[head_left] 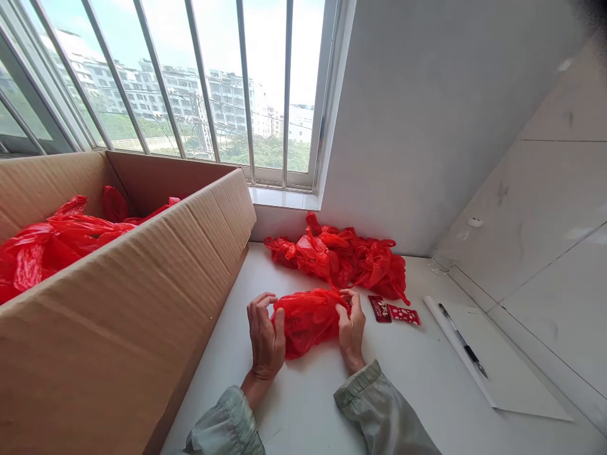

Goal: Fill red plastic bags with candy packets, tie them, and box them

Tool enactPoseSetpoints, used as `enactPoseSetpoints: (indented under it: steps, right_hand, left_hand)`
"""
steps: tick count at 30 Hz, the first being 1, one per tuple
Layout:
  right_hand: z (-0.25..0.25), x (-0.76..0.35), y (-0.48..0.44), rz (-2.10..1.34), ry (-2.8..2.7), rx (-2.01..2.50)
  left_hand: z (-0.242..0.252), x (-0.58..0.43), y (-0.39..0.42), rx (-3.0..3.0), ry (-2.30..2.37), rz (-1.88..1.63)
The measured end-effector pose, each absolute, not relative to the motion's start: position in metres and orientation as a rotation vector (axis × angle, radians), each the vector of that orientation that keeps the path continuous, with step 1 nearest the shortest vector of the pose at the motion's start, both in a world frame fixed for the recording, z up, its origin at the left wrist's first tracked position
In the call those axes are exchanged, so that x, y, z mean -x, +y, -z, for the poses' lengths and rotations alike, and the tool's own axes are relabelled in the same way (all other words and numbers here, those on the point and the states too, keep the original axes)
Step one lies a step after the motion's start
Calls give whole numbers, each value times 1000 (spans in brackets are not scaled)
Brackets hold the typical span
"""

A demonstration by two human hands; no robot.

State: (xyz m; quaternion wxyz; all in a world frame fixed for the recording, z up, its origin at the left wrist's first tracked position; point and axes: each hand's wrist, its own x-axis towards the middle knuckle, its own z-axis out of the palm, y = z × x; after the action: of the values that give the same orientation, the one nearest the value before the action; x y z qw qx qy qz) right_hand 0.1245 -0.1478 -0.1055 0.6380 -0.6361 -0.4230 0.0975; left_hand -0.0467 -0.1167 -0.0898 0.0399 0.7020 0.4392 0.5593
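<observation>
A thin red plastic bag (308, 323) lies bunched on the white tabletop, between my two hands. At its left end, my left hand (265, 335) has the bag between its thumb and curled fingers. My right hand (351, 325) grips the opposite end near the top edge, thumb in front and fingers partly behind. Folds of the bag hide whatever may be inside it. Just beyond it sits a heap of crumpled red plastic bags (341, 256). Two small red packets (403, 314) lie to the right of my right hand.
A large open cardboard box (190, 265) with red plastic bags (61, 237) inside takes up the left side. On the right, a black pen (462, 341) rests on a white sheet (507, 360). A barred window (246, 95) and a wall border the table's back.
</observation>
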Motion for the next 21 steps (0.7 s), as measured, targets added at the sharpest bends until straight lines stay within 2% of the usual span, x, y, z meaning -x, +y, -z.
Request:
enactPoseSetpoints:
  steps: [4,7,10,17,21]
  right_hand:
    - [104,-119,-149,-176,-1236,1469]
    - [103,-116,-150,-184,-1194,1479]
    - [106,-117,-149,-225,-1053,1456]
    - [123,-137,-140,-266,-631,1364]
    - [126,-140,-137,-352,-594,1275]
  left_hand:
    - [88,38,-126,-2448,1154,-1653]
    - [85,36,-128,-2461,1131,-1514]
    - [84,38,-126,-2301,1167,-1493]
    - [88,48,-108,-1708,1470,-1707]
    - [90,50,-104,-1559,1451,-1708]
